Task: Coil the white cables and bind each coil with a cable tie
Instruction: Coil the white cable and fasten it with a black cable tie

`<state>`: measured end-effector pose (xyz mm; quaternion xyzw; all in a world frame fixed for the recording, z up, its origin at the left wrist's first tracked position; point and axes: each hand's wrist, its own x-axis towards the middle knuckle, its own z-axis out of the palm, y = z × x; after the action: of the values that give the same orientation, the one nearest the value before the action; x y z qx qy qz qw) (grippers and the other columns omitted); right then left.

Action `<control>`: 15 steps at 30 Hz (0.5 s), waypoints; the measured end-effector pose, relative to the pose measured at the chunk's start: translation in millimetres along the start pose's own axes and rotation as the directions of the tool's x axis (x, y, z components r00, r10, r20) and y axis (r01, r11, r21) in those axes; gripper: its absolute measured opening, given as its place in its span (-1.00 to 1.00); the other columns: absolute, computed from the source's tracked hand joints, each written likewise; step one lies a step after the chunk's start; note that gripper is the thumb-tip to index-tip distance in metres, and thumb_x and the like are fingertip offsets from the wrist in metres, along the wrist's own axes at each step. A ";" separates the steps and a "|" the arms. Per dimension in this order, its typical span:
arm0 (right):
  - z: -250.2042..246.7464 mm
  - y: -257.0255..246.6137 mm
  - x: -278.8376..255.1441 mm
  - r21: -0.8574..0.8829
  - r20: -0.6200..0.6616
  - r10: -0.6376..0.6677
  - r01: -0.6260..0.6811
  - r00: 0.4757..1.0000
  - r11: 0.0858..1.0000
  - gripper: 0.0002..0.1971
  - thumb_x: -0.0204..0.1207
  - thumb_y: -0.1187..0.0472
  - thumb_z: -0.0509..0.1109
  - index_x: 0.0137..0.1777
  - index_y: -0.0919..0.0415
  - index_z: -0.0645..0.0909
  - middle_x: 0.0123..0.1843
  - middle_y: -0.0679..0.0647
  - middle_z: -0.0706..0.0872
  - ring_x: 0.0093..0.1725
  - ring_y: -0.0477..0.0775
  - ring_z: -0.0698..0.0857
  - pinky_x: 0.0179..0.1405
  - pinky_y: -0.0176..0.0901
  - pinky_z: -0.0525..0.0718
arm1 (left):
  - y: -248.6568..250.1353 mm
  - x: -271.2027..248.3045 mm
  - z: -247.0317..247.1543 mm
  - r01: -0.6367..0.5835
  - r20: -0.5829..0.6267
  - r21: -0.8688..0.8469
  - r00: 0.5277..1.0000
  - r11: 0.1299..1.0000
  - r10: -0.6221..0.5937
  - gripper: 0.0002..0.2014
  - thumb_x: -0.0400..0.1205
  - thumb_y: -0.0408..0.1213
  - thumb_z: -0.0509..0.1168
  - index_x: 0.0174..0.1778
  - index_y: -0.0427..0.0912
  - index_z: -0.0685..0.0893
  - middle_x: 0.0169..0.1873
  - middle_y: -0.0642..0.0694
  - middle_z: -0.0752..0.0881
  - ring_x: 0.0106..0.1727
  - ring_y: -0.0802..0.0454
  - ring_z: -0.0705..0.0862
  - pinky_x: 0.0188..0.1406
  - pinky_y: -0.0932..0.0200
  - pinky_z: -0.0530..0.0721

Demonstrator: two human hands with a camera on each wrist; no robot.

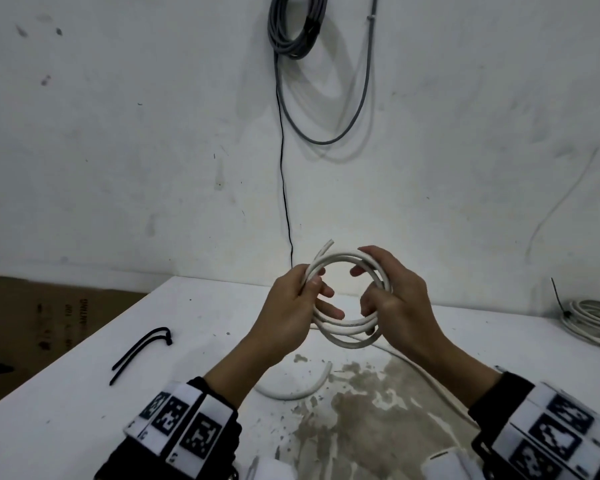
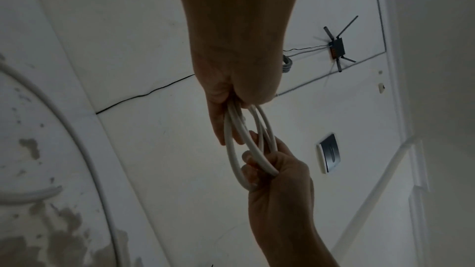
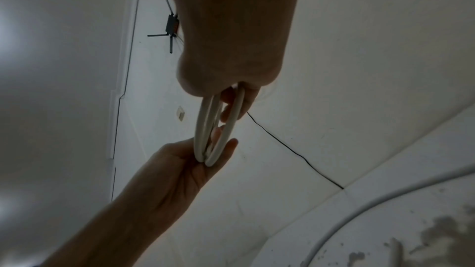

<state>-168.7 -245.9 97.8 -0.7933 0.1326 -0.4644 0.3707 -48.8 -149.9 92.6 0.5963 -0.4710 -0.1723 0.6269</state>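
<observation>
Both hands (image 1: 343, 299) grip opposite sides of the white cable coil (image 1: 347, 336), raised above table (image 1: 84, 393).

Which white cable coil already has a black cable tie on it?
The white cable coil at the table's far right edge, bound by a black cable tie. The coil held in both hands has none.

1. We see the left grip (image 1: 293, 303) and the right grip (image 1: 392, 296) holding a white cable coil (image 1: 347, 336) above the middle of the tabletop (image 1: 84, 403), one on each side of the ring.
2. We see one cut end of the coil poking up beside the left thumb.
3. Two black cable ties (image 1: 142, 351) lie near the tabletop's left edge.
4. A short white cable piece (image 1: 298, 389) lies below the coil.
5. A tied white coil (image 1: 593, 322) sits at the right edge.
</observation>
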 end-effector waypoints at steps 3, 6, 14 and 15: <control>0.3 -2.6 -0.8 0.189 0.028 0.103 -0.106 0.994 0.976 -0.42 0.25 0.68 0.15 0.10 0.05 0.56 -0.12 0.15 0.61 -0.50 0.03 0.56 -0.63 -0.19 0.52 | -0.2 0.3 2.2 0.072 0.031 -0.337 0.997 0.939 -0.065 -0.80 0.74 -0.42 0.05 0.06 -0.26 0.60 -0.28 -0.08 0.61 -0.36 0.09 0.73 -0.33 0.16 0.73; 0.0 -1.2 0.1 0.236 0.129 0.179 -0.205 0.975 0.950 -0.36 0.33 0.69 0.06 0.24 0.02 0.45 -0.16 0.13 0.52 -0.51 0.16 0.54 -0.68 -0.20 0.48 | 5.0 2.0 1.8 0.129 0.069 -0.522 0.992 0.843 -0.109 -0.79 0.73 -0.46 0.01 0.01 -0.31 0.57 -0.35 -0.08 0.47 -0.58 0.17 0.38 -0.55 0.29 0.53; -4.0 0.1 2.6 0.068 0.194 0.095 -0.110 0.976 0.992 -0.36 0.30 0.66 0.08 0.15 -0.07 0.49 -0.23 0.10 0.51 -0.51 0.12 0.55 -0.60 -0.12 0.51 | 4.9 4.8 -6.3 0.384 0.249 -0.568 0.923 0.728 -0.293 -0.55 0.74 -0.02 -0.05 -0.25 -0.27 0.53 -0.63 0.02 0.27 -0.69 0.12 0.24 -0.57 0.22 0.53; -4.8 -0.8 2.5 0.079 0.188 0.087 -0.104 0.978 0.991 -0.35 0.26 0.68 0.09 0.14 -0.03 0.52 -0.25 0.09 0.51 -0.53 0.14 0.51 -0.64 -0.19 0.45 | 3.5 3.7 -6.9 0.396 0.272 -0.578 0.918 0.713 -0.290 -0.57 0.74 -0.04 -0.04 -0.30 -0.25 0.49 -0.63 0.02 0.27 -0.69 0.11 0.25 -0.56 0.22 0.55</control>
<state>-171.5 -249.0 101.4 -0.8083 0.1151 -0.3763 0.4380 -42.7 -148.0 98.3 0.4166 -0.3171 -0.4790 0.7046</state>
